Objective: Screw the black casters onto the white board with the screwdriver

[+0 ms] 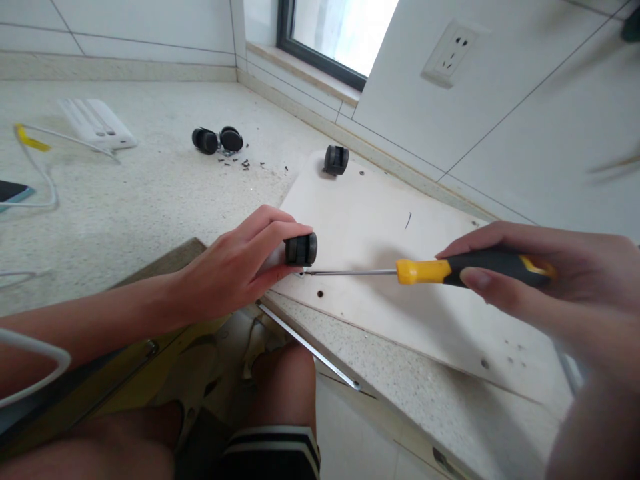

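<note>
Screwdriver (424, 272) — tip beside black caster (302, 249)

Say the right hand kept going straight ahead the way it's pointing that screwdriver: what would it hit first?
The right hand's screwdriver would probably first meet what looks like a small screw beside the black caster, then the left hand; depth is unclear.

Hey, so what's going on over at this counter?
A person's left hand holds a black caster at one corner of a white board. The right hand grips a yellow-and-black screwdriver, its tip close beside that caster. Another caster sits at a far corner; two more casters lie on the counter near scattered small screws.
</note>
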Action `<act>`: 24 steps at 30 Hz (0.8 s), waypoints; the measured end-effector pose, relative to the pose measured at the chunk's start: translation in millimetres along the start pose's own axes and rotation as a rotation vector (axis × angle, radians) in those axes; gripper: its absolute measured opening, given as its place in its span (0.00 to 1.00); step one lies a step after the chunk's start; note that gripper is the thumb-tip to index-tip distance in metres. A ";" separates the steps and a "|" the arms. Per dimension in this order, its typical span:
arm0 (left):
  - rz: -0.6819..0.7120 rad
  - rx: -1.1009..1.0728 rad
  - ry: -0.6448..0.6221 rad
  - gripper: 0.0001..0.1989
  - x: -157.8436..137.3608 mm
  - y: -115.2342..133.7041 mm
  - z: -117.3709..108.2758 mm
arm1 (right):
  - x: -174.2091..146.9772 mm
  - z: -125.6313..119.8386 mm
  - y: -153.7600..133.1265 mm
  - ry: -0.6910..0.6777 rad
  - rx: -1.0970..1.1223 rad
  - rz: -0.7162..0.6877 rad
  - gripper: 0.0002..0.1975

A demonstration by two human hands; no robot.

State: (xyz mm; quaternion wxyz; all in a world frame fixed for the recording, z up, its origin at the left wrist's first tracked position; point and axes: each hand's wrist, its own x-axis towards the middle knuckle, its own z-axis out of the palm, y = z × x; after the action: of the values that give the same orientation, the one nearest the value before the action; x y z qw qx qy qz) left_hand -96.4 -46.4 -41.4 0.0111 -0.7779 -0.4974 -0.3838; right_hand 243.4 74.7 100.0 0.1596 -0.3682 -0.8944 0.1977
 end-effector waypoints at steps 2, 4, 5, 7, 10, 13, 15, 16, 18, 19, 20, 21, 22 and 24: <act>0.002 0.001 -0.002 0.20 -0.7 0.0 0.4 | -0.4 0.6 0.7 0.000 0.002 0.005 0.12; 0.000 -0.003 -0.005 0.20 -1.2 0.0 0.7 | -0.9 1.2 0.8 0.004 -0.002 0.011 0.13; -0.003 -0.006 -0.006 0.20 -1.3 0.0 0.8 | -1.1 1.5 0.6 0.007 -0.004 0.014 0.13; -0.010 -0.009 -0.008 0.20 -1.4 -0.2 0.9 | -1.5 1.4 0.2 0.006 -0.002 0.019 0.13; -0.005 -0.014 -0.012 0.21 -1.3 -0.8 1.0 | -1.9 0.7 -0.1 -0.008 0.013 0.025 0.13; 0.001 -0.020 -0.026 0.21 -1.5 -1.5 0.8 | -2.1 0.8 -0.6 -0.014 0.008 0.034 0.13; -0.004 -0.027 -0.033 0.21 -1.7 -1.8 0.7 | -1.6 1.6 -1.7 -0.013 0.003 0.020 0.12; -0.006 -0.029 -0.034 0.21 -1.7 -1.9 0.6 | -1.1 2.0 -2.4 -0.013 0.001 0.007 0.11; -0.002 -0.028 -0.037 0.21 -1.8 -1.9 0.7 | 0.3 2.4 -3.6 -0.010 -0.004 -0.008 0.11; 0.002 -0.025 -0.039 0.21 -1.7 -2.0 0.8 | 1.0 2.4 -3.9 -0.010 -0.007 -0.010 0.12; 0.007 -0.023 -0.042 0.21 -1.6 -2.0 0.8 | 1.7 2.4 -4.0 -0.006 -0.012 -0.010 0.12; 0.012 -0.023 -0.042 0.21 -1.4 -1.9 0.8 | 2.4 2.3 -3.9 -0.005 -0.017 -0.010 0.12; 0.014 -0.024 -0.043 0.21 -1.2 -1.8 0.8 | 3.1 2.4 -3.9 0.001 -0.018 -0.025 0.12; 0.014 -0.030 -0.045 0.20 -0.8 -1.5 0.5 | 4.4 3.0 -3.9 0.019 -0.013 -0.091 0.12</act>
State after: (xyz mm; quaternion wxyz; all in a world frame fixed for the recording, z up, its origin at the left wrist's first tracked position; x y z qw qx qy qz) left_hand -97.4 -46.0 -42.8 -0.0088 -0.7899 -0.4862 -0.3736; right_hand 236.8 74.6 99.8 0.1744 -0.3298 -0.9100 0.1811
